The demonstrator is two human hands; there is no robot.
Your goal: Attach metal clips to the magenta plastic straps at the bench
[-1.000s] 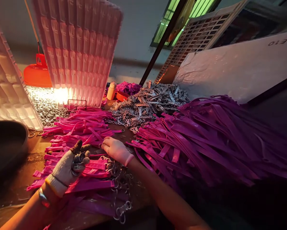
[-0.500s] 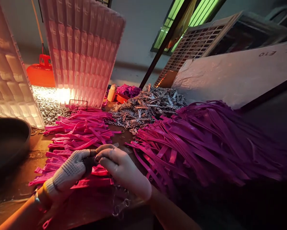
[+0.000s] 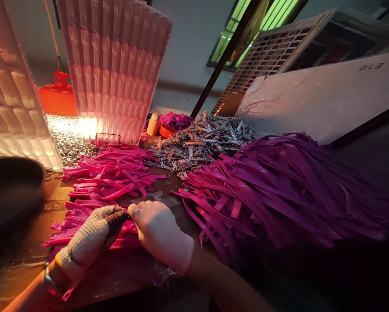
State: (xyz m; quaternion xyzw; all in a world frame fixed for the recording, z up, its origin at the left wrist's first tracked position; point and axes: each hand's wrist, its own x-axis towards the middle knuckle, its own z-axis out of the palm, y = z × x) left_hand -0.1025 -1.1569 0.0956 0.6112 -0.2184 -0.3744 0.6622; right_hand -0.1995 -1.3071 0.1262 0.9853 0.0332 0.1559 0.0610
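Observation:
My left hand [image 3: 92, 234], in a white dotted glove with dark fingertips, is closed in a pinch on a pink strap. The strap's looped end [image 3: 66, 295] hangs out below my left wrist. My right hand [image 3: 162, 234], in a pale glove, is curled, with its fingertips meeting those of my left hand; what they pinch is hidden. Under and beyond both hands lie loose pink straps [image 3: 110, 186]. A blurred cluster of metal rings [image 3: 164, 277] shows beneath my right hand.
A large pile of purple straps [image 3: 266, 186] lies on the right. Behind are a heap of metal clasps [image 3: 204, 138], rings [image 3: 67, 141] under a red lamp [image 3: 58, 97], and upright plastic trays [image 3: 113, 69]. A dark round container [image 3: 40, 177] stands at the left.
My right hand has turned over, its fingers curling closer to my left fingertips. My left hand has rotated slightly. The metal rings below are less visible. The view has shifted slightly.

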